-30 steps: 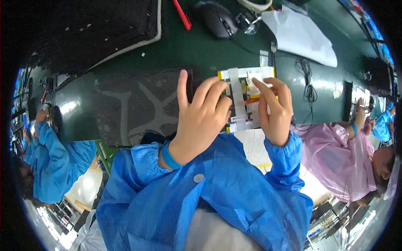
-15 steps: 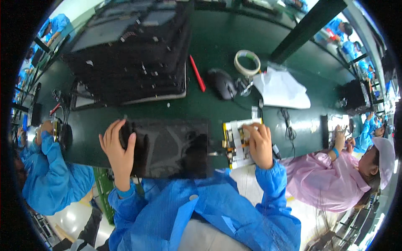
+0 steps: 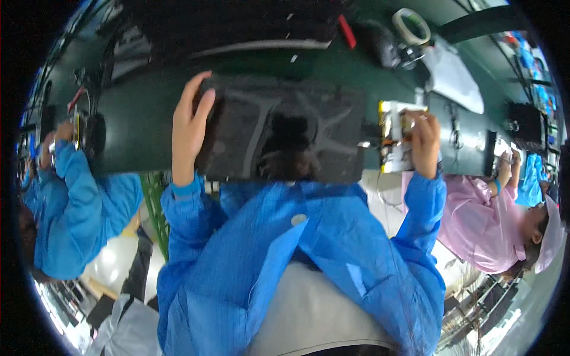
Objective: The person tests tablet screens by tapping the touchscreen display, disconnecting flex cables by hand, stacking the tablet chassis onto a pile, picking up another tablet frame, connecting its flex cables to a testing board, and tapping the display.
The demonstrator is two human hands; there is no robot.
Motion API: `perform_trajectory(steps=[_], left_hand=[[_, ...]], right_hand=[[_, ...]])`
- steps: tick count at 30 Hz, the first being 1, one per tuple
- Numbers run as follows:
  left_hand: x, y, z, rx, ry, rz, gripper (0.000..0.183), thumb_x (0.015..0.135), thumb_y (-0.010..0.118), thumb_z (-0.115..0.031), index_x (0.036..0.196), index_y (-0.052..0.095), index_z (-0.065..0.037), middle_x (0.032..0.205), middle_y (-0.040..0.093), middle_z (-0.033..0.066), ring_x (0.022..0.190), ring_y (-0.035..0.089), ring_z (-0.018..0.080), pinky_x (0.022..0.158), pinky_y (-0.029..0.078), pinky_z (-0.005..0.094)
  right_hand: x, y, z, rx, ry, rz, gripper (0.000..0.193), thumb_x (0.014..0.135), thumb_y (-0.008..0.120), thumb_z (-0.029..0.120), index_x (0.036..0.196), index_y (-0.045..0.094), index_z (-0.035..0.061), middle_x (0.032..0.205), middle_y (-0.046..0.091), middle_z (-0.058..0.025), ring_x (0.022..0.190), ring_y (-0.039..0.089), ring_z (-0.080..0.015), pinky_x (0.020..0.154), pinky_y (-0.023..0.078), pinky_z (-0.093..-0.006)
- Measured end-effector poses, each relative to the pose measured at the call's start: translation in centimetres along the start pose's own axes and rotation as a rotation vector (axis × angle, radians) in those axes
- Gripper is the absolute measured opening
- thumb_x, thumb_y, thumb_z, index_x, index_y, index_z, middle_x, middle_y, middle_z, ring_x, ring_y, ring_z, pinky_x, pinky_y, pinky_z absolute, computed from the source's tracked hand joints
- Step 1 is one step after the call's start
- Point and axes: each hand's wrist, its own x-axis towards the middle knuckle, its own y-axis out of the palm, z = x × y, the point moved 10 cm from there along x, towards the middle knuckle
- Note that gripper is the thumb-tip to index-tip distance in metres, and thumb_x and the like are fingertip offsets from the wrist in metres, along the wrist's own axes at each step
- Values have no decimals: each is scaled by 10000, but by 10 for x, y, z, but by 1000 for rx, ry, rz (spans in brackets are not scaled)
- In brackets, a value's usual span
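In front of me lies a flat, glossy black display panel with reflections across it. My left hand grips its left edge near the far corner, thumb over the face and fingers round the side. To the right is a flat white module with yellow edges and small dark and gold parts. My right hand has its fingers bent together over the module's right side, covering part of it; the fingertips are blurred. A short shiny connector sits between panel and module.
Dark stacked panels stand at the back left. Beyond the module are a red pen, a black mouse, a tape roll and white sheets. People in blue and pink sit at either side.
My view has tilted, so the table things appear higher and further right. My right hand's fingers are more bent over the module. The left hand stays at the panel's left edge.
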Motion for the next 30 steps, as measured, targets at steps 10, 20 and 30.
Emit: perform_trajectory(steps=[10,20,30], left_hand=[[-27,-18,-23,133,89,-137,486,849,654,-238,1296,531,-89,1270,560,114,1161,530,264,959,423,396],[-83,113,-134,467,681,355,330,752,667,-287,1045,686,-134,1241,588,67,1158,538,252,1024,350,471],[-83,-16,-2,-401,-100,-211,609,800,498,-178,1354,384,48,1423,383,182,1334,341,292,1115,211,374]], right_hand=[[0,-17,2,73,112,-35,312,906,469,-11,1155,647,54,1130,603,-131,1067,572,-237,893,445,-332],[-27,-12,97,209,74,-7,222,813,561,-27,995,686,0,1034,630,-159,984,601,-261,896,447,-358],[-17,28,159,227,-148,95,271,739,620,20,997,700,16,1030,649,-158,927,607,-275,844,458,-345]])
